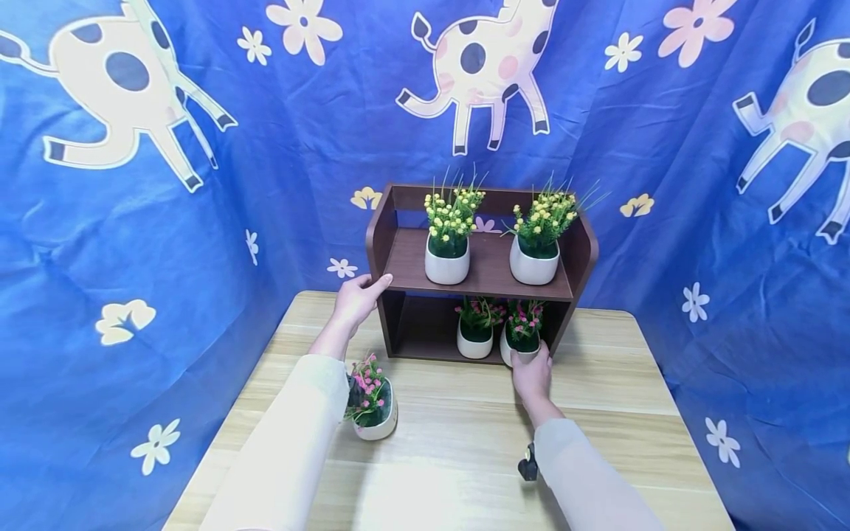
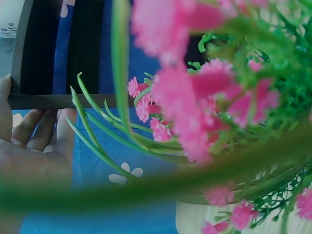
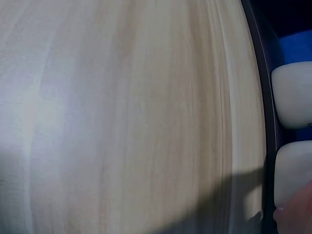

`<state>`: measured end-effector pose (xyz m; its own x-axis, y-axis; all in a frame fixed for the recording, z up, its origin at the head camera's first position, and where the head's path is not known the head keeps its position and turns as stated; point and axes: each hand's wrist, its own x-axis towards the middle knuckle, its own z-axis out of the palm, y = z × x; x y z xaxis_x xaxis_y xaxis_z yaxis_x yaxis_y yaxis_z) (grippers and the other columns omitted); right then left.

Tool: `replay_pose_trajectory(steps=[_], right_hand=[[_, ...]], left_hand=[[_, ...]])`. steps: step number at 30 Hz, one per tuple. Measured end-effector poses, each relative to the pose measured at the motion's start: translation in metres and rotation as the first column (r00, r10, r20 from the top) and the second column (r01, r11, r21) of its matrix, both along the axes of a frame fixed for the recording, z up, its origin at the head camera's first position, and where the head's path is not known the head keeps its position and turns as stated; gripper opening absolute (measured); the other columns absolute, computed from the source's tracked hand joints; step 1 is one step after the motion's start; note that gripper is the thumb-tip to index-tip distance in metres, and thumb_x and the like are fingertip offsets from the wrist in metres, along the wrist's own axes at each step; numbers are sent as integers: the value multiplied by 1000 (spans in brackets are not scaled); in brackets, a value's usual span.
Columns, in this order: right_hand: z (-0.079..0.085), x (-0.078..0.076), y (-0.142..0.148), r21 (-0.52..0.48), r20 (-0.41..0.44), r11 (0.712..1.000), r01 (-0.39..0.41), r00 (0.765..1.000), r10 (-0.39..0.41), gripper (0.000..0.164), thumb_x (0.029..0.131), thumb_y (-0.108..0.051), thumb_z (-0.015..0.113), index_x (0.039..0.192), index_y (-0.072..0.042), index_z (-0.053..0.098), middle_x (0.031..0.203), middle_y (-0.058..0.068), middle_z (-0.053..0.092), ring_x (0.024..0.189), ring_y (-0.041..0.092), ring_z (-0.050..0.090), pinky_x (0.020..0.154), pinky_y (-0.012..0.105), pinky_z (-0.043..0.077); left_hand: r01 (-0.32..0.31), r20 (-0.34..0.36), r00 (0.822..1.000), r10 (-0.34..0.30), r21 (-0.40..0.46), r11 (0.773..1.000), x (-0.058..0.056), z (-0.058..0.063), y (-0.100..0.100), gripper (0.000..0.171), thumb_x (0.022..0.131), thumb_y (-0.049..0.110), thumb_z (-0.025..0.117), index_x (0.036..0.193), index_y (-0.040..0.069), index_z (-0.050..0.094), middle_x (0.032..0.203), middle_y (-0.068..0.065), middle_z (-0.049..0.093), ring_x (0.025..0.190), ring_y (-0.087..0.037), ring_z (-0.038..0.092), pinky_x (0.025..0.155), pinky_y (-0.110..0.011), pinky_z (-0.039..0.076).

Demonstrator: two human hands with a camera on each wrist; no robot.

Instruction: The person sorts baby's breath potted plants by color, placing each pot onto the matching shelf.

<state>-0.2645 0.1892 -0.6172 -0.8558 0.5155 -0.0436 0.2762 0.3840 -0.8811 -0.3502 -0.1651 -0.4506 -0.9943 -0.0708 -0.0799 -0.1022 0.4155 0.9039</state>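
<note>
A dark brown two-tier shelf stands on the table. My left hand holds its left side at the middle board; in the left wrist view thumb and fingers lie on either side of the edge. At the lower tier's right end, my right hand grips a white pot of pink flowers, whose pot also shows in the right wrist view. Just left of it sits another pink-flowered pot. Under my left forearm a third pink-flowered pot is on the table, its blooms filling the left wrist view.
On the upper tier are two white pots with yellow flowers, one left of centre and one at the right. The light wood table is surrounded by a blue patterned curtain.
</note>
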Motion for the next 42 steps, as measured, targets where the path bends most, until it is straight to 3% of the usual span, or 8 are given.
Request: replay_pose_trajectory(steps=[18, 31, 37, 42], right_hand=[[8, -1, 6, -61, -3, 998, -9, 1000, 9, 87, 90, -34, 73, 157, -8, 23, 154, 29, 39, 142, 44, 39, 120, 56, 32], [8, 5, 8, -58, -26, 998, -3, 1000, 1, 88, 88, -34, 75, 156, -10, 26, 151, 26, 45, 139, 41, 44, 118, 54, 35], [11, 11, 11, -42, -65, 999, 22, 998, -24, 80, 87, -30, 73, 153, -8, 33, 143, 28, 50, 134, 41, 48, 115, 52, 38], [14, 13, 14, -48, -76, 998, 35, 996, -39, 70, 89, -27, 70, 149, -8, 39, 138, 25, 48, 131, 39, 49, 113, 50, 41]], left_hand=[[-1, 2, 1000, 1, 18, 1000, 1, 1, 1, 67, 87, 64, 67, 132, 14, 64, 128, -13, 66, 112, -31, 67, 100, -43, 53], [-8, 3, 1000, 8, 0, 1000, -2, -2, -1, 71, 84, 68, 67, 131, 15, 64, 127, -14, 67, 110, -30, 68, 99, -43, 54], [12, -6, 1000, -13, -51, 999, -1, 1, 0, 74, 86, 69, 64, 133, 12, 63, 128, -16, 66, 109, -31, 68, 98, -44, 54], [6, -20, 1000, -9, -138, 990, 4, 5, 0, 75, 87, 71, 61, 131, 10, 62, 118, -18, 69, 104, -30, 67, 96, -44, 53]])
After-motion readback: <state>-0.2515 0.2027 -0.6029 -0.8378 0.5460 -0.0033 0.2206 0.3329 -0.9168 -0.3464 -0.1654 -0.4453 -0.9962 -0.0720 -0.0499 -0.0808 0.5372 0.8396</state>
